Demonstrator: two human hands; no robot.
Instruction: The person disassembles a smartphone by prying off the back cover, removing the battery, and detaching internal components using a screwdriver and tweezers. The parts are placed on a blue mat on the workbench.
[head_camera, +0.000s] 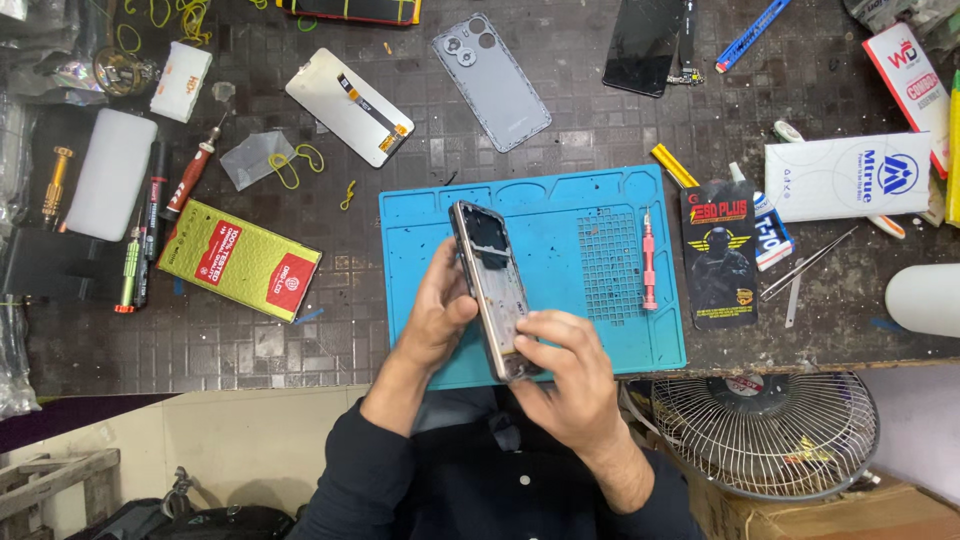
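Left hand: my left hand (437, 312) cups the phone frame (492, 288) from the left side, fingers curled around its long edge and clamped on it.
Right hand: my right hand (567, 372) grips the near end of the same frame, thumb pressed across the inner face, fingers wrapped behind and closed on it.
Phone frame: an opened phone body with its back off, held tilted above the blue work mat (570, 205), top end pointing away from me, dark camera area at the far end.
Mat: the blue mat lies on the dark bench (300, 340); a pink screwdriver (649, 262) rests upright on its right part, beside the grid of small cells.
Beyond the mat: a grey back cover (491, 82) with camera holes lies face down, a white display panel (349, 106) with a flex strip to its left, a black screen (645, 45) to its right.
Left of the mat: a green and red box (240, 259), then several screwdrivers (190, 180) and a white pad (110, 173).
Right of the mat: a black printed packet (718, 255), a white box (848, 177), tweezers (808, 265) just below it.
Below the bench edge: a wire fan guard (765, 432) sits to my right.
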